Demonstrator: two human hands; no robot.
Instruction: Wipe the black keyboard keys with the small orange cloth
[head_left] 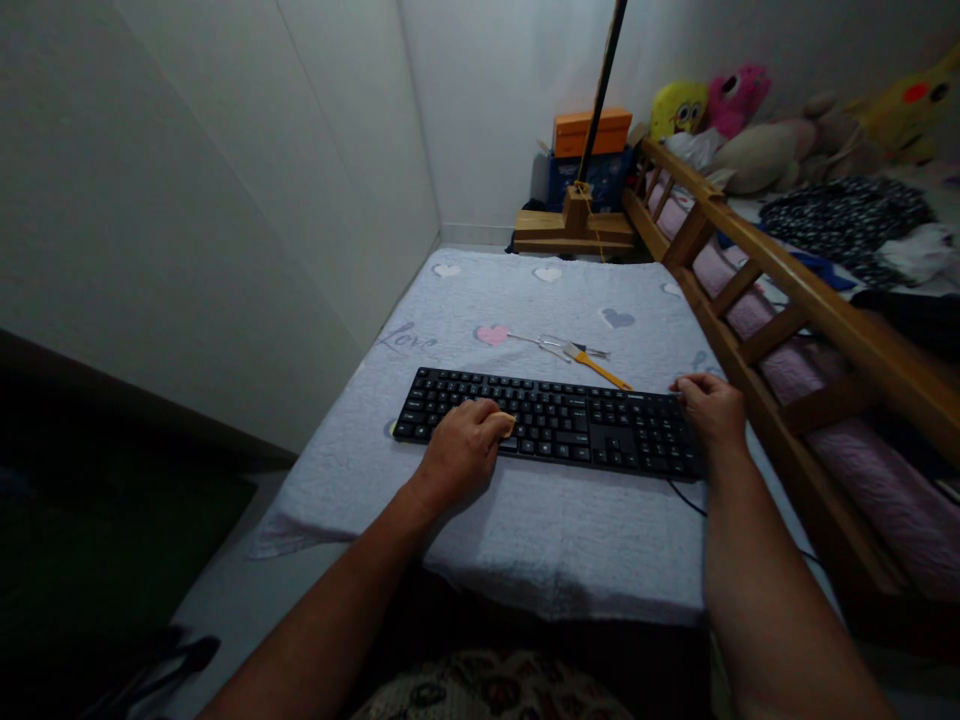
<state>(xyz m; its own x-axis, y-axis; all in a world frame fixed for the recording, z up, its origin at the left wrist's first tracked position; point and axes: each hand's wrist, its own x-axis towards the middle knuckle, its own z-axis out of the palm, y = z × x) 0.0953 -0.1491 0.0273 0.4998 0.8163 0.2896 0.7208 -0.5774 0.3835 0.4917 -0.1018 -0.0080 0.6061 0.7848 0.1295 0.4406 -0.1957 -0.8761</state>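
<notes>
A black keyboard lies across the cloth-covered table, its cable coming out under the near right side. My left hand rests over its left half, fingers closed on a small yellow-orange cloth or sponge that touches the keys. At the keyboard's right end is my right hand, with its fingers curled together by the far right corner; whether they grip the keyboard's edge is hard to make out. Behind the keyboard lie a brush with a yellow handle and some thin metal tools.
The light cloth with heart prints covers the table. A wooden bed rail runs along the right, with plush toys behind it. A wooden stand and an orange box are at the back; a pale wall is left.
</notes>
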